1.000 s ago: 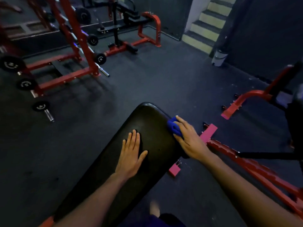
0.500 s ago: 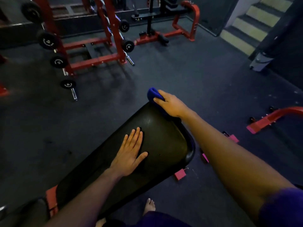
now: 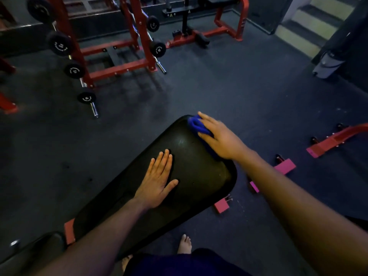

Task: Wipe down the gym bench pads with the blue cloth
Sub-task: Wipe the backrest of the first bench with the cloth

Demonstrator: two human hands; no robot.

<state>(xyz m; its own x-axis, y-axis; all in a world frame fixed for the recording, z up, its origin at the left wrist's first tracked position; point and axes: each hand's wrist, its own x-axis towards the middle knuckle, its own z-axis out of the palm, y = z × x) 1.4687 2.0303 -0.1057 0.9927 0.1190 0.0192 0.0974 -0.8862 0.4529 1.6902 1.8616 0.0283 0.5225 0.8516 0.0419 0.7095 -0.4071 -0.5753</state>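
Observation:
A long black bench pad [image 3: 185,170] runs from the lower left to the middle of the head view. My left hand [image 3: 157,182] lies flat on its middle, fingers straight and together, thumb out. At the pad's far right corner my right hand [image 3: 217,136] grips a bunched blue cloth [image 3: 196,124] and presses it on the pad's edge. Most of the cloth is hidden under the fingers and palm.
Dark rubber floor surrounds the bench. A red rack [image 3: 111,56] with black weight plates [image 3: 59,44] stands at the back left, and another red machine [image 3: 225,22] at the back. Red frame feet [image 3: 334,138] lie on the right and pink bench feet [image 3: 284,166] near the pad. My bare foot [image 3: 185,244] stands below.
My right hand carried the cloth from the pad's right side up to its far end, then slightly back along the far right corner. The left hand stayed flat on the pad.

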